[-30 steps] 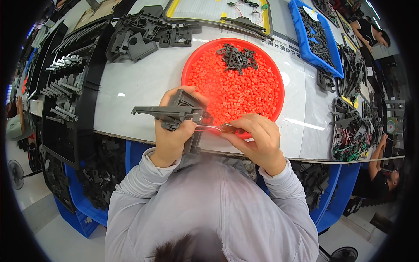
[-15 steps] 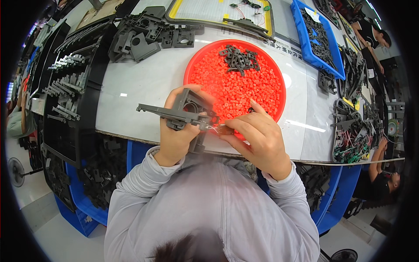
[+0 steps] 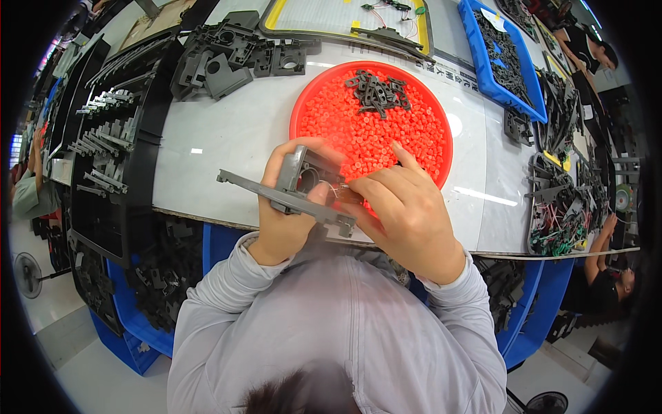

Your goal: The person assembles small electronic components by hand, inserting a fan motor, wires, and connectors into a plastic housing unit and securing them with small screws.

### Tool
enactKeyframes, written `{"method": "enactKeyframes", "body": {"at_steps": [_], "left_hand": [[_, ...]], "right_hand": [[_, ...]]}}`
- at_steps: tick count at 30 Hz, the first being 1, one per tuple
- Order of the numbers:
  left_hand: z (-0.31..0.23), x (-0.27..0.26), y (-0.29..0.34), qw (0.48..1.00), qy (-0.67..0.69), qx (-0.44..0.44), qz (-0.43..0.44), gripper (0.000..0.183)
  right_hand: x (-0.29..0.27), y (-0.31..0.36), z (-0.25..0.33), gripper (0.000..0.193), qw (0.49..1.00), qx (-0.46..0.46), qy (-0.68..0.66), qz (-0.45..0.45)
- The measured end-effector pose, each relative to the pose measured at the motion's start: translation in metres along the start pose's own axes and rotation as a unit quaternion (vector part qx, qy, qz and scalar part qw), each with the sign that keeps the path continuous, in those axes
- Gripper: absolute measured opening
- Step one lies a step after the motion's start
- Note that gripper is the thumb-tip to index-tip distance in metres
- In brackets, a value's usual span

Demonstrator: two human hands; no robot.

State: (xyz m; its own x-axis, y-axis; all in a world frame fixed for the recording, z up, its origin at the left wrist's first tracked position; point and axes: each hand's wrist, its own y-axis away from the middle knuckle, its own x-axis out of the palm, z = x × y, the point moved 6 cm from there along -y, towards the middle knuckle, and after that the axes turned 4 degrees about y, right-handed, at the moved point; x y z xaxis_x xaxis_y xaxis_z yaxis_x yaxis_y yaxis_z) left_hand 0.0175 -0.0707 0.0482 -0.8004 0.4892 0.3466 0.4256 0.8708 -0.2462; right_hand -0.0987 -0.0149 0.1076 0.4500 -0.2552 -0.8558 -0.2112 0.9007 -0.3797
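Note:
My left hand (image 3: 281,231) is wrapped round a dark grey plastic housing (image 3: 293,169) that has a round opening and a long flat arm reaching left. Close against its right side, the fingers of my right hand (image 3: 412,219) are pinched together. Thin pale wires show between the two hands, along with a small brownish piece, partly covered by my right fingers; its kind I cannot make out. Just beyond both hands sits a round red tray (image 3: 295,119) full of small red caps (image 3: 414,141), with a heap of small dark plastic clips (image 3: 378,93) on top.
Grey housings (image 3: 227,58) are piled at the table's far left. A black rack (image 3: 141,159) of metal strips stands left. A blue bin (image 3: 483,72) of dark parts lies far right, with wired assemblies (image 3: 558,214) nearer. Blue crates (image 3: 531,297) sit below the table edge. People work at right.
The housing has turned in my left hand, its right end swinging down toward me. My right fingers have moved slightly and now cover more of the brownish piece.

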Motion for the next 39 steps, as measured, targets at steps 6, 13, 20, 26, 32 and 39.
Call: {"method": "enactKeyframes", "body": {"at_steps": [6, 13, 20, 26, 32, 39], "left_hand": [[0.000, 0.000, 0.000, 1.000, 0.009, -0.006, -0.001, 0.044], [-0.004, 0.001, 0.000, 0.999, -0.042, -0.014, -0.006, 0.043], [-0.001, 0.000, 0.000, 1.000, -0.005, -0.014, -0.011, 0.046], [0.002, -0.001, 0.000, 0.999, 0.038, -0.012, -0.014, 0.053], [0.004, -0.003, 0.000, 0.999, 0.042, -0.020, -0.014, 0.054], [0.002, -0.001, -0.001, 1.000, 0.016, -0.015, -0.022, 0.062]], "right_hand": [[0.004, -0.007, 0.006, 0.018, 0.997, -0.030, 0.054, 0.050], [0.002, -0.008, 0.011, 0.013, 0.997, -0.037, 0.071, 0.021], [0.004, -0.009, 0.011, 0.015, 0.997, -0.006, 0.077, 0.026], [0.006, -0.006, 0.008, 0.015, 0.998, 0.015, 0.064, 0.011], [0.004, -0.006, 0.006, 0.017, 0.998, 0.027, 0.057, 0.004], [0.005, -0.007, 0.006, 0.018, 0.997, 0.030, 0.063, 0.027]]}}
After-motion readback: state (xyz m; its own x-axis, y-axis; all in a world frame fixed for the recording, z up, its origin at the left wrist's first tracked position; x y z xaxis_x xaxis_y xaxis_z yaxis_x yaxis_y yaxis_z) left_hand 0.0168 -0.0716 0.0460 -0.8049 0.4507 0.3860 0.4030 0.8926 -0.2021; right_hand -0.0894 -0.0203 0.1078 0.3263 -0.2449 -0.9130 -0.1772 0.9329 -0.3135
